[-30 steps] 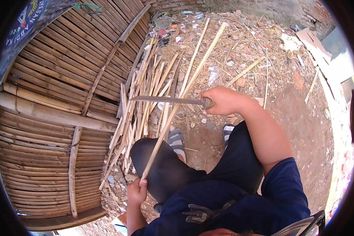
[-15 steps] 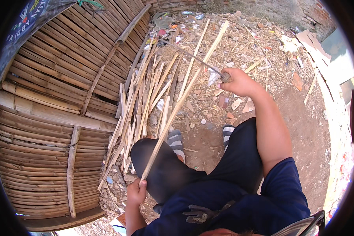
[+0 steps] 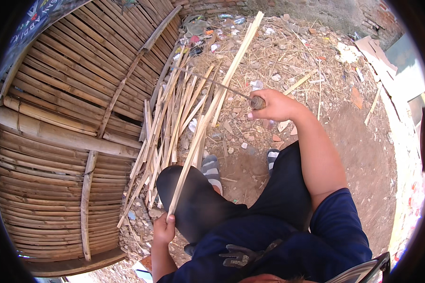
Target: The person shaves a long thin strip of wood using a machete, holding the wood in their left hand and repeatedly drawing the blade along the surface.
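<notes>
A long pale bamboo strip (image 3: 196,146) slants away from me past my left knee. My left hand (image 3: 164,230) is closed around its near end. My right hand (image 3: 276,104) grips the brown handle (image 3: 257,103) of a long knife, whose thin dark blade (image 3: 226,86) is seen nearly edge-on. The blade crosses the strip's upper half and points left over the pile of split bamboo strips (image 3: 167,118). Whether the blade bites into the strip or only touches it, I cannot tell. Another pale strip (image 3: 219,109) lies partly hidden beneath the held one.
A bamboo-slat wall (image 3: 61,104) runs along the left side. Rubble, straw and litter (image 3: 288,56) cover the ground ahead, up to a brick wall (image 3: 288,10). Bare dirt (image 3: 359,155) lies to the right. My feet in striped socks (image 3: 211,172) are close to the pile.
My right hand and the knife have moved left and slightly nearer to me. The held strip's far end has swung left and farther away; my left hand has barely moved.
</notes>
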{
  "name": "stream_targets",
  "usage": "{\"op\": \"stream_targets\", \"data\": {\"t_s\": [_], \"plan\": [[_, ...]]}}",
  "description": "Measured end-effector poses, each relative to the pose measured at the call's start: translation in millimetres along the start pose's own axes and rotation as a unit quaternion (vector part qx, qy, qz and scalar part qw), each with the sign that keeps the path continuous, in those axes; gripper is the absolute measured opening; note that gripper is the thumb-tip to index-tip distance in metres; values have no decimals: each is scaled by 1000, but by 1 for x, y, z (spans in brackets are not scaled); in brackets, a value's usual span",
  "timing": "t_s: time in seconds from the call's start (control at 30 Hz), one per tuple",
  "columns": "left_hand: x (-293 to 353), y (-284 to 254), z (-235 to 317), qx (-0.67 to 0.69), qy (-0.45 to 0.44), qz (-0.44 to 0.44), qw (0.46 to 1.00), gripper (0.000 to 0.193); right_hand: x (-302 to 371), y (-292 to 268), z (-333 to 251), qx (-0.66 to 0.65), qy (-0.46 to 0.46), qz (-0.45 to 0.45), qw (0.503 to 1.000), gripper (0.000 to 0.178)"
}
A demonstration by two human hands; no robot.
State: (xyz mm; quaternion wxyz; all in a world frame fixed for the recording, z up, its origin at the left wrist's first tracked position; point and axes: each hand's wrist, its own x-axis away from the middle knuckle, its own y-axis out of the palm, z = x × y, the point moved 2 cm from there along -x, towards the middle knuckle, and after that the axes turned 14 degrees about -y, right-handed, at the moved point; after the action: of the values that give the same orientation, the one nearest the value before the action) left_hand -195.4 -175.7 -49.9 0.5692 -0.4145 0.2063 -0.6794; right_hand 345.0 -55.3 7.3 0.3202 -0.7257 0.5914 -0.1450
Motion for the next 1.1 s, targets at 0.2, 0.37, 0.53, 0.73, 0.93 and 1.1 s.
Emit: {"op": "stream_targets", "data": {"t_s": [0.2,0.37,0.53,0.73,0.93,1.1], "plan": [[0,-3,0,-4,-20,-19,1000,57,9,-8,1,41,62,26,997,52],[-2,-7,-1,16,-49,-51,997,58,3,36,-49,108,-56,-151,981,41],[2,-6,2,-30,-13,-2,999,58,3,44,-65,118,-109,-181,970,42],[2,-4,7,-25,-7,12,1000,59,5,-25,5,71,62,67,993,52],[0,-10,9,7,-42,-62,997,60,6,12,-17,93,6,-56,994,49],[-1,-10,-1,9,-42,-50,998,59,1,71,-75,160,-110,-195,961,37]]}}
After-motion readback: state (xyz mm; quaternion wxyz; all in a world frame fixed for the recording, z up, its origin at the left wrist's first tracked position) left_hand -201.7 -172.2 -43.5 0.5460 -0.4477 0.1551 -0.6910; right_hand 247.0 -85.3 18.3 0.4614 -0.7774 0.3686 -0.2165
